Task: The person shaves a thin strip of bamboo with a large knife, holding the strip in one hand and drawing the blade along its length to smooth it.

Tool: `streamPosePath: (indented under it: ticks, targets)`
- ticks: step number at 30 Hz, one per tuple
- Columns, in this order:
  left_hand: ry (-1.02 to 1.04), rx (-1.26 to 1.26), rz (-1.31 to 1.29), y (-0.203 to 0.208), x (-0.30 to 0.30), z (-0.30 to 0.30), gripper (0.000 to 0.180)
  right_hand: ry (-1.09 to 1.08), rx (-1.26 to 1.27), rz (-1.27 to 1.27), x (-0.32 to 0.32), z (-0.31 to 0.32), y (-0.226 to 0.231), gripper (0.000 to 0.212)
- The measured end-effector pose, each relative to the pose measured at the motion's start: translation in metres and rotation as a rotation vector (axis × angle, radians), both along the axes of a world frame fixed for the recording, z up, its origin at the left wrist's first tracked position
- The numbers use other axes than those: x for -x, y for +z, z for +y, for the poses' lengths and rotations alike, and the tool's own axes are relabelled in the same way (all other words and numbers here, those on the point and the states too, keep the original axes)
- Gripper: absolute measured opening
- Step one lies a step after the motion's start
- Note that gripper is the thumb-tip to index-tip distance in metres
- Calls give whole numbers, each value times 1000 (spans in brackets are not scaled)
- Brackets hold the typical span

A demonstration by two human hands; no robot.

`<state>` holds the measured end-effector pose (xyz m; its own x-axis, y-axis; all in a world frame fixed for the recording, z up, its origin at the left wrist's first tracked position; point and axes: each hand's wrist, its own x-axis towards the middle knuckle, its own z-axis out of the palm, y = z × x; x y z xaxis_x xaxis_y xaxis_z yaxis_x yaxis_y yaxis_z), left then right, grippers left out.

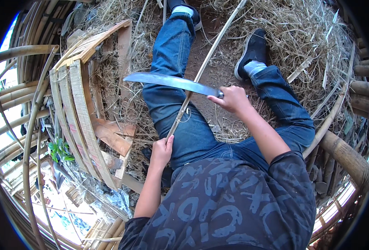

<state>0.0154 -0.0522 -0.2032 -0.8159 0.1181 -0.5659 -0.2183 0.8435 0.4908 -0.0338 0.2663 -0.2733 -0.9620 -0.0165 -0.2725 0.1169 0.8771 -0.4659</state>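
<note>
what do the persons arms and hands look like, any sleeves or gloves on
Both forearms are bare. The left hand and right hand wear no gloves, rings or watch that can be seen. Short sleeves of a dark navy T-shirt with pale blue letter-like print end near the elbows.

Blue jeans (180,112) beneath a grey steel blade (172,82); pale tan bamboo strip (205,62) crossing it; dark shirt (230,204) patterned with grey-blue letters; black shoes (253,50).

Your bamboo strip (201,73) is long, thin and pale, running up and away across your left thigh toward the straw-covered ground. Your long knife (172,82) has a broad, slightly curved steel blade lying crosswise over the strip, its tip pointing to your left.
</note>
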Motion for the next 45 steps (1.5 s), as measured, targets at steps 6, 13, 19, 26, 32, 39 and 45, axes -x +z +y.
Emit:
streamPosePath:
  ticks: [6, 13, 19, 26, 32, 39, 45]
  targets:
    - [26, 55, 12, 8, -2, 13, 41, 29, -157, -16, 17, 1, -15, 79]
    - [35, 54, 53, 7, -8, 8, 43, 123, -223, 53, 26, 17, -31, 78]
    - [28, 73, 5, 9, -4, 6, 43, -12, -287, 60, 1, 71, -37, 82]
    - [37, 63, 52, 5, -8, 4, 41, -11, -234, -7, 3, 57, 0, 78]
    - [5, 76, 72, 5, -7, 9, 41, 35, -92, -21, 36, 4, 5, 79]
    - [24, 124, 61, 9, -6, 10, 39, -33, -185, 57, 54, 55, -37, 77]
    - [12, 144, 40, 4, -5, 1, 43, -465, -82, -100, 73, 112, -26, 85]
